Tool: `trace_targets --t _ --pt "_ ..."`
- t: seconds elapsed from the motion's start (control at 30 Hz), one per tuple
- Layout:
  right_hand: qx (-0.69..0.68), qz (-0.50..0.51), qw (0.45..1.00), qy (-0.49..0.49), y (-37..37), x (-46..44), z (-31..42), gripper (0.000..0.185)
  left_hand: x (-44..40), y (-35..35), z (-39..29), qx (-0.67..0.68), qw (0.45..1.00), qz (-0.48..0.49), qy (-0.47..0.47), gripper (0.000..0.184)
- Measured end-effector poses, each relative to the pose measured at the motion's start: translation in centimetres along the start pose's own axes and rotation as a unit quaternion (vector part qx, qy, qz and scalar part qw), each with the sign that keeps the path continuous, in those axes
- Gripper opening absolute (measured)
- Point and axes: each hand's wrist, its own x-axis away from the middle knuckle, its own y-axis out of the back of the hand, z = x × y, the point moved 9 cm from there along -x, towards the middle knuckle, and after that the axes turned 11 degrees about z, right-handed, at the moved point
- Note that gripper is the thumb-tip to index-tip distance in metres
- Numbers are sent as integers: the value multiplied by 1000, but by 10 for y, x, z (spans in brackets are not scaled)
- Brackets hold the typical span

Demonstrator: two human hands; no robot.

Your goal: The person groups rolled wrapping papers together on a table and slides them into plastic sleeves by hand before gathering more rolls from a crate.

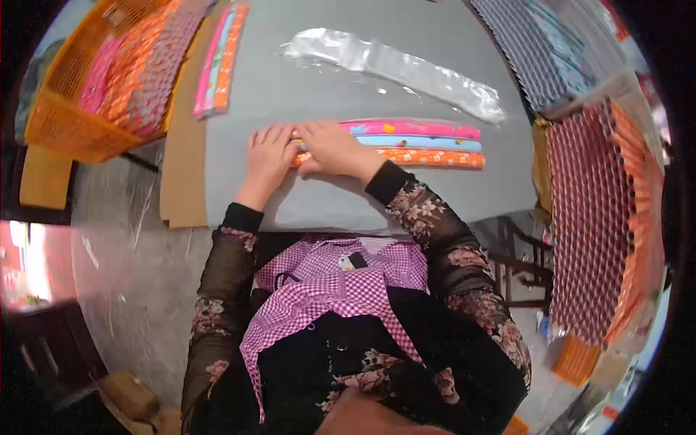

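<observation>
Far left there's an orange plastic basket [80,138] loaded with patterned stuff, then a strip of cardboard [185,170] along the edge of the grey table [478,199]. Next, a set of three rolls [216,61] in pink, blue and orange, up near that edge. Then the left hand [268,156], fingers together, laid over the left end of a similar three-roll bundle [428,141] lying crosswise on the table. The right hand [333,148] is right beside it, on the same end, thumb stuck out a bit. Can't tell if either one's actually pinching. A shiny clear plastic sleeve [428,72] lies just beyond the bundle, and a patterned stack [591,225] sits far right.
</observation>
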Motion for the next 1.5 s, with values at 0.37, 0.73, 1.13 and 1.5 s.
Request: trace_targets --t 0.37,0.73,1.13,1.5 --pt "25 12 997 -67 24 46 -9 60 -24 4 -32 13 998 28 -52 32" --pt "95 -118 984 -93 46 69 -18 23 -210 -14 -145 10 966 120 -227 27" --pt "77 -254 964 -24 21 83 -24 4 -257 -112 -196 -14 959 175 -223 13" --pt "117 -157 976 -92 45 79 -19 24 -286 -85 -118 192 959 200 -59 26"
